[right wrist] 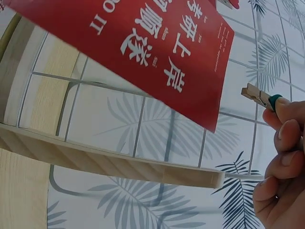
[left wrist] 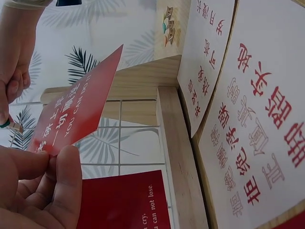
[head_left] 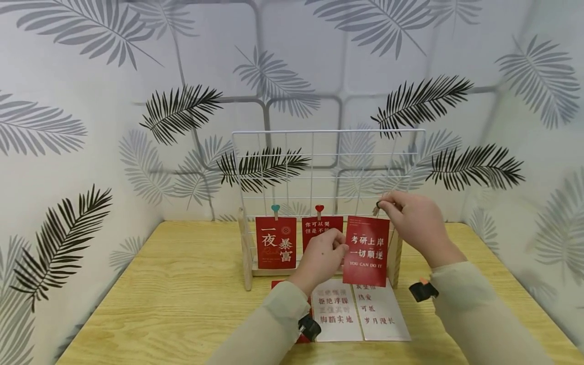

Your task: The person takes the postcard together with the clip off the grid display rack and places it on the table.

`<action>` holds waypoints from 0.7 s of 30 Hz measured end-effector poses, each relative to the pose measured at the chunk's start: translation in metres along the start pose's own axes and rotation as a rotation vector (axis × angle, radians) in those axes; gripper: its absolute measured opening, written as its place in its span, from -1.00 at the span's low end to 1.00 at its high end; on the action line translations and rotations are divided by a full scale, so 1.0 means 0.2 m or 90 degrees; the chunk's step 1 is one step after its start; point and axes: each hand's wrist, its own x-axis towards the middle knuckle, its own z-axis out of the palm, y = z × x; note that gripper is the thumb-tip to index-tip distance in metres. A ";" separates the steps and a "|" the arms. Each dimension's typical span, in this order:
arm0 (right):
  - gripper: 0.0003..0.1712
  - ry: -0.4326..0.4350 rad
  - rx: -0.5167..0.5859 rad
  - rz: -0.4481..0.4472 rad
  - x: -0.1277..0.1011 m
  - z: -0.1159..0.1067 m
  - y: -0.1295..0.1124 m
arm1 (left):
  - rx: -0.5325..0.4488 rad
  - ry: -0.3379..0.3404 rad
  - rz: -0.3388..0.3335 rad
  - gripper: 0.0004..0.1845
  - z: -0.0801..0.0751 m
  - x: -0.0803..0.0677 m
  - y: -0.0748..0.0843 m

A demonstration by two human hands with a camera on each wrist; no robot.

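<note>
My left hand [head_left: 321, 257] pinches a red card [head_left: 366, 253] with white Chinese lettering and "YOU CAN DO IT" by its left edge. The card is held in front of the right part of a white wire grid rack [head_left: 328, 131]. Above the card's top right corner, my right hand [head_left: 417, 225] pinches a small wooden clothespin [right wrist: 257, 95] with a dark green end. In the right wrist view the clothespin is apart from the card. Two red cards hang on the rack: one [head_left: 276, 243] under a teal heart clip [head_left: 276, 208], another [head_left: 322, 225] under a red heart clip [head_left: 319, 208].
White cards with red lettering [head_left: 337, 332] lie on the wooden table [head_left: 182, 294] before the rack, beside a red card [head_left: 304, 337]. Several small clips [left wrist: 169, 26] lie on the table near the rack's right side. Leaf-patterned cloth [head_left: 82, 167] surrounds the table.
</note>
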 end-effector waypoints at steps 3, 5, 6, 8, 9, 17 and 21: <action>-0.86 0.014 0.019 0.012 -0.03 -0.01 0.02 | 0.000 -0.005 -0.004 -0.94 -0.02 -0.02 0.00; -0.84 0.019 0.032 0.024 -0.04 -0.01 0.03 | -0.006 -0.009 -0.010 -0.94 -0.04 -0.03 -0.01; -0.83 0.019 0.039 0.029 -0.05 -0.02 0.03 | -0.012 -0.011 -0.014 -0.94 -0.04 -0.03 -0.01; -0.81 0.014 0.056 0.044 -0.05 -0.02 0.03 | -0.013 -0.012 -0.016 -0.94 -0.06 -0.04 -0.02; -0.80 0.012 0.063 0.050 -0.05 -0.02 0.03 | -0.011 -0.013 -0.013 -0.95 -0.07 -0.05 -0.02; -0.78 0.002 0.096 0.082 -0.08 -0.03 0.04 | 0.036 -0.021 -0.009 -0.95 -0.16 -0.10 -0.02; -0.78 -0.004 0.101 0.082 -0.10 -0.03 0.04 | 0.034 -0.034 -0.014 -0.95 -0.20 -0.13 -0.03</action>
